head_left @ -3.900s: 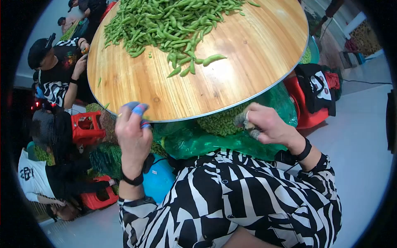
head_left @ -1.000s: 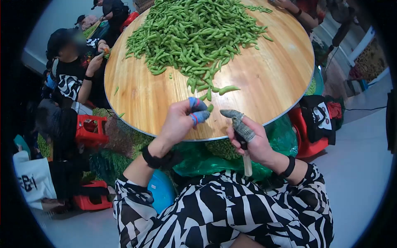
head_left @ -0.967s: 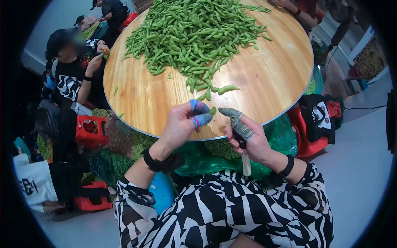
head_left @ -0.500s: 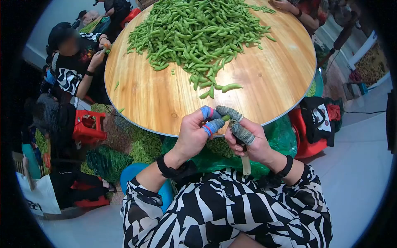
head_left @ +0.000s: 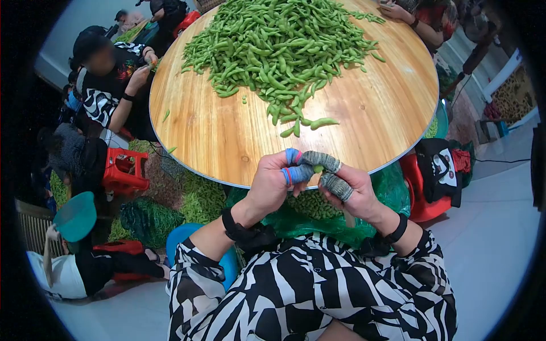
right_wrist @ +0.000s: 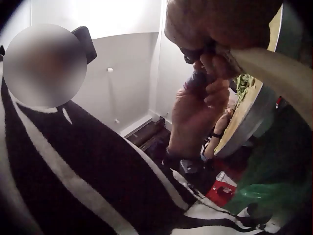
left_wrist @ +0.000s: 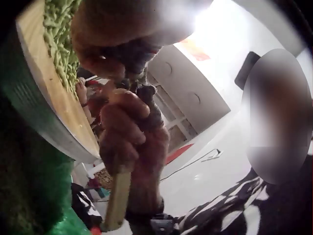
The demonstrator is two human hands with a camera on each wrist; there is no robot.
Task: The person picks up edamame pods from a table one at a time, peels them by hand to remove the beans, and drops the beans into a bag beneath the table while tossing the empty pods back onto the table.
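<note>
Over the near edge of a round wooden table [head_left: 210,139], my left hand [head_left: 268,184] pinches a green edamame pod [head_left: 318,169] between fingertips wrapped in blue covers. My right hand [head_left: 364,196], with grey knitted covers on thumb and finger, meets it at the pod's end. That right hand also grips a tool by its pale, flat handle [left_wrist: 118,200], which sticks out below the fist in the left wrist view; the tool's working end is hidden by the fingers. A big heap of pods [head_left: 278,54] lies on the table, with a few strays nearer the hands.
Below the table edge, a green plastic bag [head_left: 284,227] holds pale green beans [head_left: 313,203]. A blue basin [head_left: 185,236] stands left of my lap. Red stools [head_left: 124,170] are at the left, with other people around; a draped red stool [head_left: 420,190] is at the right.
Seconds ago the hands were wide apart; then the left brought a pod rightward to the right hand. Now they meet. At the left, a person in white has raised a green basin.
</note>
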